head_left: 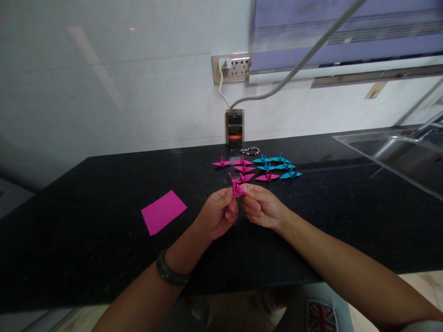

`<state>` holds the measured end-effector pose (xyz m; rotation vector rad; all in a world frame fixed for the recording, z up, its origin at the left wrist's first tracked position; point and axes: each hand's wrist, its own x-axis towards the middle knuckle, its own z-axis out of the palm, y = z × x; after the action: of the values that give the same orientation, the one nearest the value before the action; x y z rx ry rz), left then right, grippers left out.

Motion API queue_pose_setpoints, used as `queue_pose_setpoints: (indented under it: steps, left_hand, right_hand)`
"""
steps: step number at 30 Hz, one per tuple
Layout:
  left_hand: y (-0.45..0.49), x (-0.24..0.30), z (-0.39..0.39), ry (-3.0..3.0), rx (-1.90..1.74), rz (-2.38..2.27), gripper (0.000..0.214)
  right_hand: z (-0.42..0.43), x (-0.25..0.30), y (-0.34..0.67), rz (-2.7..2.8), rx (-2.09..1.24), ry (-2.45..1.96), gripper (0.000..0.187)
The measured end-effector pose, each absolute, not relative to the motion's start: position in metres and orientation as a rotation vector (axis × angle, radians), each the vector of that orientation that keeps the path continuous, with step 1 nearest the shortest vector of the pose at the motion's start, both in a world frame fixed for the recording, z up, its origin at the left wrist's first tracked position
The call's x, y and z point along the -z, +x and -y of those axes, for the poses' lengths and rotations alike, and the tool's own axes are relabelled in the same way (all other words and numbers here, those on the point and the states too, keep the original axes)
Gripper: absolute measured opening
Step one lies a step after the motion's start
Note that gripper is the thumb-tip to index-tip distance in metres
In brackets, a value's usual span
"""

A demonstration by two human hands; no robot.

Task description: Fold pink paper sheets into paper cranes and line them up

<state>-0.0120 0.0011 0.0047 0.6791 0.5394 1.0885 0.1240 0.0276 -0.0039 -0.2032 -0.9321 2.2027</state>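
Observation:
Both my hands meet above the black countertop (86, 216) and pinch a small folded pink paper crane (237, 188) between them. My left hand (218, 213) holds its left side with fingers curled; a dark bangle sits on that wrist. My right hand (260, 205) grips the right side with pinched fingertips. Just beyond lie several finished pink cranes (242, 168) and several blue cranes (280, 167) in a cluster. A flat pink paper sheet (162, 211) lies on the counter to the left of my hands.
A dark phone (234, 127) stands against the white wall, with a beaded bracelet (249, 150) before it. A wall socket (231, 68) with a white charger cable hangs above. A steel sink (398, 150) sits at the right. The counter's front edge runs below my forearms.

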Motion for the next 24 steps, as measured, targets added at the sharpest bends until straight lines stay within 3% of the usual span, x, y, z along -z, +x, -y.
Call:
queue_pose_setpoints:
  steps: [5, 12, 24]
  left_hand:
    - [-0.012, -0.003, -0.002, 0.742, -1.082, -0.583, 0.016]
    - [-0.014, -0.004, -0.008, 0.778, -1.108, -0.679, 0.022]
    - [-0.016, -0.003, -0.011, 0.657, -1.115, -0.607, 0.022]
  right_hand:
    - [-0.031, 0.005, 0.126, 0.974, -2.215, -0.223, 0.007]
    - [-0.037, 0.007, 0.129, 0.967, -2.127, -0.397, 0.020]
    - [-0.042, 0.013, 0.130, 1.109, -2.046, -0.520, 0.023]
